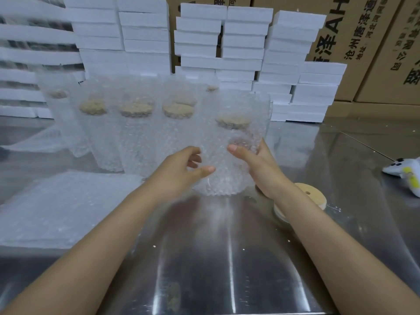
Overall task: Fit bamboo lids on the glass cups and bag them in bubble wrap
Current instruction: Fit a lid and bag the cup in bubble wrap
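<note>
Bubble-wrap bag stands upright on the steel table, centre frame, just in front of the row of finished bagged cups. Inside it sits the cup, lid already on.

Right hand grips the bag round the cup: thumb across the front, fingers seen blurred through the wrap behind. Likely this steadies the glass so it stays upright. Left hand is cupped at the bag's left edge, thumb on the front face, fingers curled; cannot tell whether it pinches the wrap or only touches it. Probably it is there to square or nudge the bag toward the row.

Look of the thing: the wrap is clear and bumpy, and its open top rises well above the lid. The bamboo shows as a pale tan disc, softened by the bubbles. The glass is barely readable.

A flat stack of empty bags lies to the left, in easy reach. A spare lid with a small hole sits just beside the right wrist. A white controller lies at the far right. Foam boxes are piled behind.
</note>
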Demonstrator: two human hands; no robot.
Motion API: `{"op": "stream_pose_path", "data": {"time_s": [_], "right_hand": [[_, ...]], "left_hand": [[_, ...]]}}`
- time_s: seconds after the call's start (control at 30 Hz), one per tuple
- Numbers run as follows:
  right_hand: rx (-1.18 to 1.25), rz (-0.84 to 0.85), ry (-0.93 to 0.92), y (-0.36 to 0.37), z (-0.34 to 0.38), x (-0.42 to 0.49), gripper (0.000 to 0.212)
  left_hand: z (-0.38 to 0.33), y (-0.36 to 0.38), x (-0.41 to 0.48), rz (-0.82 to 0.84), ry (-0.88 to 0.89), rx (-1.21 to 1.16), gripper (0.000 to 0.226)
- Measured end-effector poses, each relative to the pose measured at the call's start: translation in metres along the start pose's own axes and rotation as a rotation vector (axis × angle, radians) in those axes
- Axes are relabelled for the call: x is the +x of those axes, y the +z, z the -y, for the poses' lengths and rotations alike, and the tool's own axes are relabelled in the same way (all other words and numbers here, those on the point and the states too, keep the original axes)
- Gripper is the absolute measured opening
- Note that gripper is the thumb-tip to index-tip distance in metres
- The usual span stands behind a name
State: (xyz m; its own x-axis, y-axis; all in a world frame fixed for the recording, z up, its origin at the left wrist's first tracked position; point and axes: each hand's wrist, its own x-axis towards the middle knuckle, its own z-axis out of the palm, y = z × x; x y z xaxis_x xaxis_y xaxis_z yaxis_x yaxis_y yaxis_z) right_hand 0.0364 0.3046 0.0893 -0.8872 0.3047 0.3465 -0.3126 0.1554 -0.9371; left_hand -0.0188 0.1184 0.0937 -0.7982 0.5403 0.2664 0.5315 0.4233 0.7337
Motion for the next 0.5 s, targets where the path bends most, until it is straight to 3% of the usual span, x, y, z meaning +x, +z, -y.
{"op": "stream_pose_path", "data": {"time_s": [0.17, 0.27, 0.4, 0.5], "right_hand": [[0.058, 0.007, -0.054, -0.003, 0.009, 0.002, 0.065], [0.081, 0.041, -0.077, -0.010, 0.012, 0.004, 0.067], [0.111, -0.036, -0.010, -0.015, 0.015, 0.005, 0.047], [0.036, -0.035, 0.029, -0.019, 0.018, 0.005, 0.070]], "left_hand": [[-0.001, 0.010, 0.000, -0.148, 0.078, -0.072, 0.016], [-0.003, 0.009, -0.001, -0.214, 0.080, -0.096, 0.012], [-0.002, 0.010, 0.000, -0.238, 0.065, -0.044, 0.014], [0.008, 0.008, 0.003, -0.122, -0.036, 0.088, 0.013]]}}
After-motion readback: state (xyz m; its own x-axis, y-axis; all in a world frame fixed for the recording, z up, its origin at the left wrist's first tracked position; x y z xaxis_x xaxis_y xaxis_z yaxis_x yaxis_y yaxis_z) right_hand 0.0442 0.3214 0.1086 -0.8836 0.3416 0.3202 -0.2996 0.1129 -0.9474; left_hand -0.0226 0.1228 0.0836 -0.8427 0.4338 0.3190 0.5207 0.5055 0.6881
